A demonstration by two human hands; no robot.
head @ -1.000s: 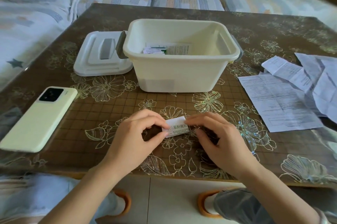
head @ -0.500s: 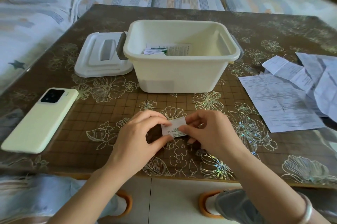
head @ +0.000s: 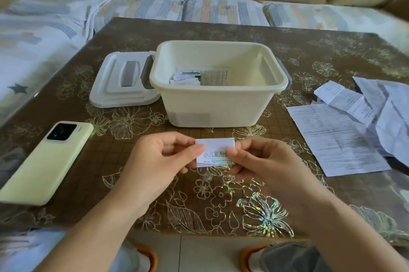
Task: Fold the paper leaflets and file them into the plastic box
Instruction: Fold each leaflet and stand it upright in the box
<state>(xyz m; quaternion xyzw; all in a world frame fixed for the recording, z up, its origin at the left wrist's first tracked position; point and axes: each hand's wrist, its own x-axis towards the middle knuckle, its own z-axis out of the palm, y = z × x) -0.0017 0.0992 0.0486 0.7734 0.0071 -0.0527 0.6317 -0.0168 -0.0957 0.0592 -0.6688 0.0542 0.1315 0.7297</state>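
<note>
Looks like a home living room. Cushioned sofa wraps round a floral-topped coffee table, phone lying on it.

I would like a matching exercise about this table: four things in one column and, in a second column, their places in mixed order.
Things:
1. phone
2. lid
3. folded leaflet
4. unfolded sheets

Places:
a. pinched between the left hand and the right hand
b. lying at the right side of the table
c. just left of the box
d. near the left front corner of the table

Pairs: 1-d, 2-c, 3-a, 4-b
</note>
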